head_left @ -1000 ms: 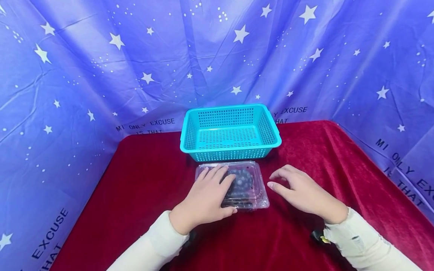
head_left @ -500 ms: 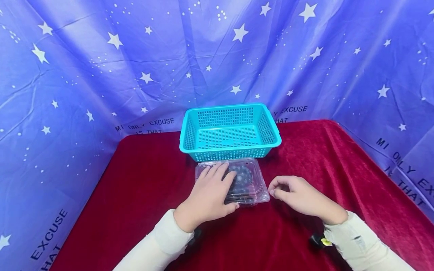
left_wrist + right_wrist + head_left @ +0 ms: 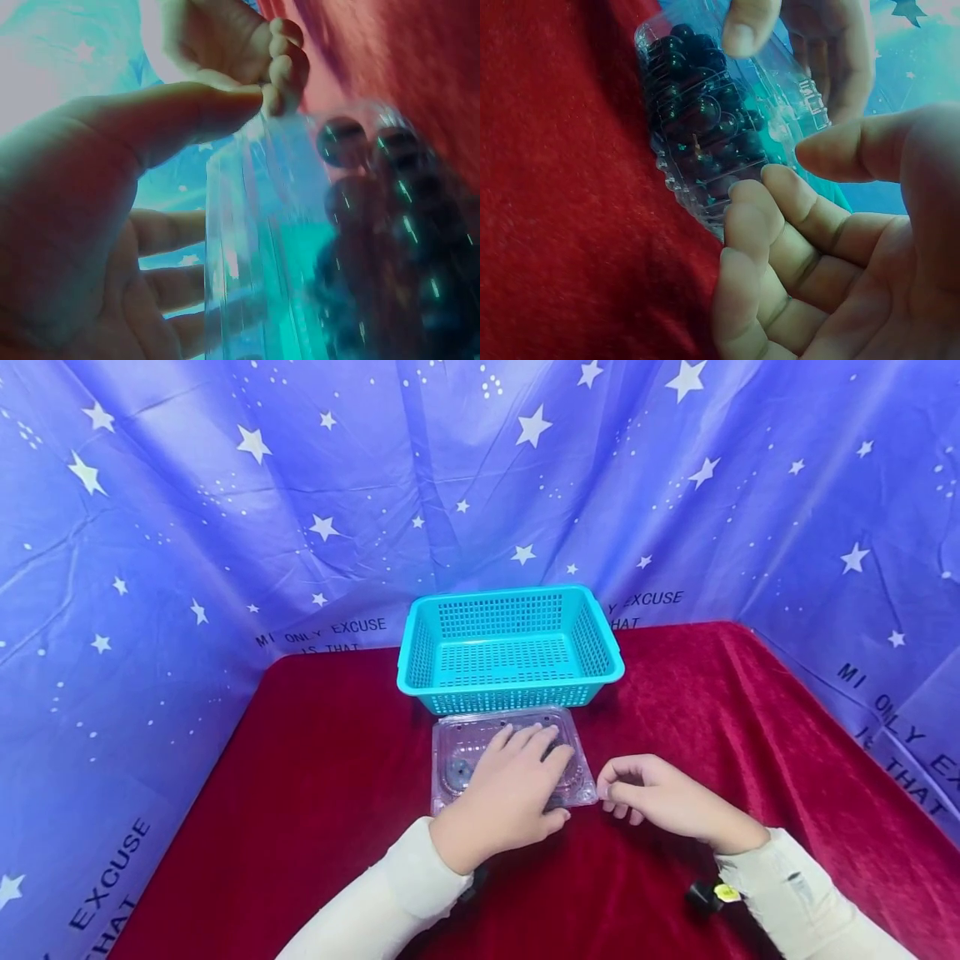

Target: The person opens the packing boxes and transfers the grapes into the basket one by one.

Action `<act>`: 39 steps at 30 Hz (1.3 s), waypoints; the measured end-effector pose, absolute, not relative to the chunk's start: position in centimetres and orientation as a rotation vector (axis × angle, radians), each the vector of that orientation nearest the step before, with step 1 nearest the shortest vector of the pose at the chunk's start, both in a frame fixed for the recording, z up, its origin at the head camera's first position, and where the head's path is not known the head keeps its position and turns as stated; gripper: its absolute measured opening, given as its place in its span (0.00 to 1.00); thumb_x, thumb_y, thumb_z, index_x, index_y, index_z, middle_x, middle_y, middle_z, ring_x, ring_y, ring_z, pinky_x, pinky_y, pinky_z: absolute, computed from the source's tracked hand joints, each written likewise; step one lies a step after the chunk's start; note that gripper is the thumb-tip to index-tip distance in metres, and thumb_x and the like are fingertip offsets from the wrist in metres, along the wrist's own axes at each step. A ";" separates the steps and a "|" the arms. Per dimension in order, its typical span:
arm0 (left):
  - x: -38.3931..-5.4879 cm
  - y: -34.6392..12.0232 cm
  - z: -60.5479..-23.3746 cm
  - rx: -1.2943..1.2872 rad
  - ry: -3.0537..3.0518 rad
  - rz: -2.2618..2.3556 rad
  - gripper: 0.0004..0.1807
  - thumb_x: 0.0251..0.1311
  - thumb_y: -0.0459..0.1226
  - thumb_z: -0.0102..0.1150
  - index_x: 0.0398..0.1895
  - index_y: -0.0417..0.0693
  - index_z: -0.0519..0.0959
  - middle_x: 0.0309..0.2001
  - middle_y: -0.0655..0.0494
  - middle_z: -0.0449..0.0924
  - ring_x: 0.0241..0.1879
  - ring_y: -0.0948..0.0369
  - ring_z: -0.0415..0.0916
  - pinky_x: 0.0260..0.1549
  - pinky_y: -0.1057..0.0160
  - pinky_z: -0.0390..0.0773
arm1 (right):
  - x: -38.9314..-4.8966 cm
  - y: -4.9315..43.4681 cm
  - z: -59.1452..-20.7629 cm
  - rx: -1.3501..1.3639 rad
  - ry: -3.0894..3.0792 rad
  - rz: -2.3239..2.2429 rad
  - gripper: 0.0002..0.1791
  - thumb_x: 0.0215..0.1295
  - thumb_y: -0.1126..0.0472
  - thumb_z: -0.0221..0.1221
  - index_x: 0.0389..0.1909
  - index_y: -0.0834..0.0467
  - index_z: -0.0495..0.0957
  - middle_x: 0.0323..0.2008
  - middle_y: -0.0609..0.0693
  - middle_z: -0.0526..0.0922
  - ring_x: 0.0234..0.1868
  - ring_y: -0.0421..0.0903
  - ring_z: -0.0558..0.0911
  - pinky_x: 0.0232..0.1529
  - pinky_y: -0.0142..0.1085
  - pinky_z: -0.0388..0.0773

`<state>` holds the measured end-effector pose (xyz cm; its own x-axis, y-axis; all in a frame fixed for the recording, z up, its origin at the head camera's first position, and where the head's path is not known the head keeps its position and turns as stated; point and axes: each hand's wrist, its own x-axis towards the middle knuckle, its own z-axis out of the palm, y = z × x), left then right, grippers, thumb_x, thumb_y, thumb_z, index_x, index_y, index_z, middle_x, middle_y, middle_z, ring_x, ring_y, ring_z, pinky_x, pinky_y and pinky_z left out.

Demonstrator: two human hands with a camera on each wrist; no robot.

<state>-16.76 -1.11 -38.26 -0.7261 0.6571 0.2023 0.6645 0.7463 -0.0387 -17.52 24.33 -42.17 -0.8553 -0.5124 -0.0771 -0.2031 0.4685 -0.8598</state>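
A clear plastic clamshell box (image 3: 465,735) with dark round grapes (image 3: 697,112) inside lies on the table, its lid down. My left hand (image 3: 506,785) rests on the lid with fingers spread and nearly straight, hiding much of the fruit. At the box's near right corner, my right hand (image 3: 660,793) pinches the rim between thumb and forefinger. The right wrist view has the other fingers (image 3: 739,289) of that hand curled just below the corner. In the left wrist view, the left thumb (image 3: 202,109) lies along the box's near side.
A turquoise perforated basket (image 3: 510,683) stands directly behind the box, with nothing in it. Dark red velvet cloth (image 3: 300,777) covers the table. A purple-blue curtain (image 3: 360,485) with white stars hangs around the back and sides.
My left hand has slid to the right across the lid, baring the left part of the box. The right hand has come down to the corner, and the box has shifted slightly away.
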 end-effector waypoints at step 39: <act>-16.8 1.2 -40.0 -1.192 -2.255 -0.044 0.04 0.57 0.48 0.70 0.31 0.65 0.91 0.50 0.67 0.85 0.60 0.62 0.78 0.56 0.61 0.74 | -18.2 24.7 -44.9 -0.625 1.863 -1.732 0.12 0.75 0.68 0.50 0.38 0.77 0.73 0.31 0.48 0.85 0.29 0.37 0.80 0.25 0.26 0.76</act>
